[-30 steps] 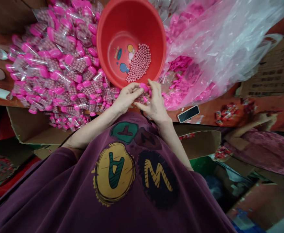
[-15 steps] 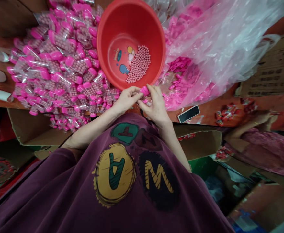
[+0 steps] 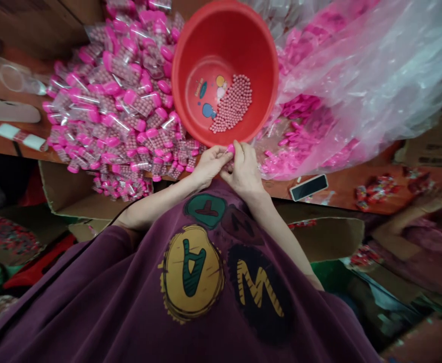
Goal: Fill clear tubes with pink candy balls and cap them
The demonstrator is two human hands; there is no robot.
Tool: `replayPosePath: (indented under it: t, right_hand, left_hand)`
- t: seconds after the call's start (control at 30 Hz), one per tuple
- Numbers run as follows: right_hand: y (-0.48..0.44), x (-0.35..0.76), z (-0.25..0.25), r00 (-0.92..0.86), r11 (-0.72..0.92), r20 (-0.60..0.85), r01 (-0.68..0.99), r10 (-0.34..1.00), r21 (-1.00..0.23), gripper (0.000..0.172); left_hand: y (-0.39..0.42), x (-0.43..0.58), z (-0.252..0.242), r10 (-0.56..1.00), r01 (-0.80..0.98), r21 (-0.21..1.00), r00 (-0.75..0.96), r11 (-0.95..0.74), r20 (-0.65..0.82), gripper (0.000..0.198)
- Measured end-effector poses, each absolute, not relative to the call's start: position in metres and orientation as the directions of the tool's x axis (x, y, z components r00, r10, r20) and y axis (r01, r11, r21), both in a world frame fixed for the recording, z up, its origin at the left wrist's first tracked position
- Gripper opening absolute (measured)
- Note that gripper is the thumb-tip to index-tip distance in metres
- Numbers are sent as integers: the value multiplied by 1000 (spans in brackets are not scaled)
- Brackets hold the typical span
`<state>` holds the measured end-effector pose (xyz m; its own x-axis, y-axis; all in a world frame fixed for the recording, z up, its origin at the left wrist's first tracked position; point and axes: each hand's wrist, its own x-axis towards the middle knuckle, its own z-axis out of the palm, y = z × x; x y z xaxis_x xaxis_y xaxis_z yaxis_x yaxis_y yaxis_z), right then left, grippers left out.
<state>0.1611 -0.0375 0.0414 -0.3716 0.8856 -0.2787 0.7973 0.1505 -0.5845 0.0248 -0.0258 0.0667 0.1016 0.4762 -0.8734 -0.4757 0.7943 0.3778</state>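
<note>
A small pink piece point(image 3: 230, 148) is pinched between my fingertips, just in front of the near rim of a red tub and close to my body. My fingers hide most of it, so its full shape cannot be told. My left hand point(image 3: 207, 167) grips it from the left with thumb and finger together; my right hand point(image 3: 246, 170) closes on it from the other side, fingers bent, fingertips almost meeting those of the left.

Just beyond my hands stands the red tub point(image 3: 224, 30), round and open-topped. Pink beads point(image 3: 233, 106) lie loose on its bottom, toward the right, beside a printed cartoon.

Left of the tub spreads a big heap of clear containers point(image 3: 130, 111), pink-capped and filled with pink beads. To the tub's right, a large translucent plastic bag point(image 3: 387, 75) sprawls, with bright pink parts point(image 3: 304, 136) under and around it.

Nearer me, on the reddish table point(image 3: 275, 189), a phone point(image 3: 309, 187) lies near the table's edge. Farther right are small red packets point(image 3: 379, 189) and, beyond the edge, another person's arm point(image 3: 400, 229), blurred. Below the tabletop, cardboard boxes point(image 3: 65, 194) stand on either side of me. My purple shirt point(image 3: 130, 312), printed with big letters, fills the foreground.
</note>
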Motion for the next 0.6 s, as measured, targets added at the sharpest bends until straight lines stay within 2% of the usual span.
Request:
replayPosePath:
  t: [0.13, 0.43, 0.53, 0.6]
  right_hand:
    - [-37, 153, 24, -382, 179, -246, 793, 891, -582, 70]
    - [-7, 124, 18, -529, 350, -179, 742, 830, -572, 55]
    - [20, 100, 19, -526, 377, -84, 704, 847, -602, 48]
    - [39, 86, 22, -500, 390, 6, 669, 866, -633, 51]
  left_hand:
    - [-29, 18, 55, 448, -489, 355, 85, 797, -890, 16]
    - [-26, -1, 43, 461, -562, 423, -81, 711, -884, 19]
    - [-5, -19, 47, 545, -544, 541, -173, 641, -820, 13]
    - [12, -34, 56, 630, -523, 628, -206, 576, -749, 13]
